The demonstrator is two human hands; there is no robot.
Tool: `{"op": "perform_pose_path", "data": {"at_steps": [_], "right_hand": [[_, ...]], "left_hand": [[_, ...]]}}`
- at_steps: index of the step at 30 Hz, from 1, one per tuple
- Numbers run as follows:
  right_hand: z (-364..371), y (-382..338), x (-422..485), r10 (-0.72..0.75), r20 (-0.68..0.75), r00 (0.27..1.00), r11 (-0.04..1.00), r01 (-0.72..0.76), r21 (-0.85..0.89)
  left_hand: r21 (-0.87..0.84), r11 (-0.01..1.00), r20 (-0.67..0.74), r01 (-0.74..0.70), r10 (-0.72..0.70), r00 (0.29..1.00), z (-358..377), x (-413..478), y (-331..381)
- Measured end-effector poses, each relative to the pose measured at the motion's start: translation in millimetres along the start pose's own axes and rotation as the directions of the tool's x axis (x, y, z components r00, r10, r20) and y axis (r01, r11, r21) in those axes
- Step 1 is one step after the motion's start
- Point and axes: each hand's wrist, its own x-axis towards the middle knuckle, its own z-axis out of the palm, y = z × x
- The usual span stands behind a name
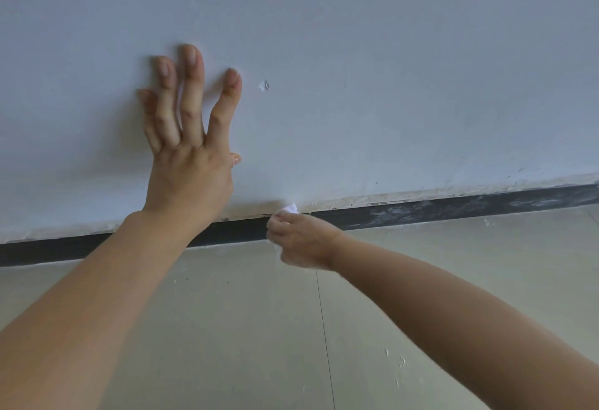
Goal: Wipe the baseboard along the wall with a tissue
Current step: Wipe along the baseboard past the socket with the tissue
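A dark baseboard (421, 212) runs along the foot of the white wall (389, 53), slanting up to the right. White dusty smears mark the baseboard to the right of my right hand. My right hand (299, 241) grips a crumpled white tissue (290, 209) and holds it against the baseboard's top edge. Only a small tuft of the tissue shows above the fingers. My left hand (191, 147) rests flat on the wall above the baseboard, fingers straight and spread.
Beige floor tiles (227, 328) lie below the baseboard, with a thin grout line and white paint flecks (400, 367) at the lower right. A small chip (265, 86) marks the wall just right of my left hand. Rough plaster edges the wall's foot.
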Motion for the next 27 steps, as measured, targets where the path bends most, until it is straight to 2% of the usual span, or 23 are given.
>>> {"op": "perform_pose_path", "data": {"at_steps": [2, 4, 6, 8, 10, 14, 16, 18, 21, 25, 27], "right_hand": [[19.1, 6.8, -18.6, 0.016, 0.008, 1.000, 0.999, -0.016, 0.038], [38.2, 3.1, -42.9, 0.043, 0.163, 0.986, 0.998, -0.050, 0.037], [50.2, -3.0, -66.4, 0.080, 0.378, 0.922, 0.992, -0.109, 0.056], [52.5, -8.8, -78.1, 0.121, 0.458, 0.881, 0.970, -0.203, 0.134], [35.4, -11.4, -71.5, 0.104, 0.401, 0.910, 0.976, -0.171, 0.137], [1.2, -36.9, -10.5, 0.062, 0.059, 0.996, 0.985, -0.070, 0.158], [-14.2, -47.6, 29.7, 0.024, -0.117, 0.993, 0.981, -0.001, 0.192], [-24.2, -42.6, 60.5, 0.030, -0.221, 0.975, 0.985, 0.009, 0.174], [-19.1, -24.1, 75.7, 0.047, -0.221, 0.974, 0.981, -0.004, 0.192], [6.4, -9.8, 38.5, 0.021, -0.115, 0.993, 0.995, -0.010, 0.098], [20.4, -8.3, 8.1, 0.033, -0.031, 0.999, 0.993, -0.029, 0.112]], "left_hand": [[-0.008, 1.000, 0.001, -0.004, 0.004, 1.000, 0.2, -0.3, -0.8], [-0.014, 1.000, -0.004, -0.009, 0.009, 1.000, 0.1, -0.5, -1.3], [-0.023, 1.000, 0.000, -0.011, 0.011, 1.000, 0.8, -0.4, -1.3], [-0.026, 1.000, 0.010, -0.010, 0.010, 1.000, 1.4, 0.4, -0.9], [-0.024, 1.000, 0.015, -0.018, 0.019, 1.000, 1.8, 1.4, -1.2], [-0.009, 1.000, -0.003, -0.028, 0.028, 1.000, 1.8, 1.3, -3.4], [0.004, 0.999, -0.008, -0.034, 0.034, 0.999, 2.6, 0.0, -3.3], [0.011, 0.999, -0.009, -0.044, 0.045, 0.999, 2.6, 0.3, -3.2], [0.023, 0.998, -0.004, -0.050, 0.051, 0.999, 2.0, 0.9, -4.3], [0.015, 0.999, 0.005, -0.052, 0.052, 0.999, 0.6, 0.2, -4.3], [0.008, 0.999, 0.008, -0.052, 0.052, 0.999, 0.8, 0.5, -3.8]]}}
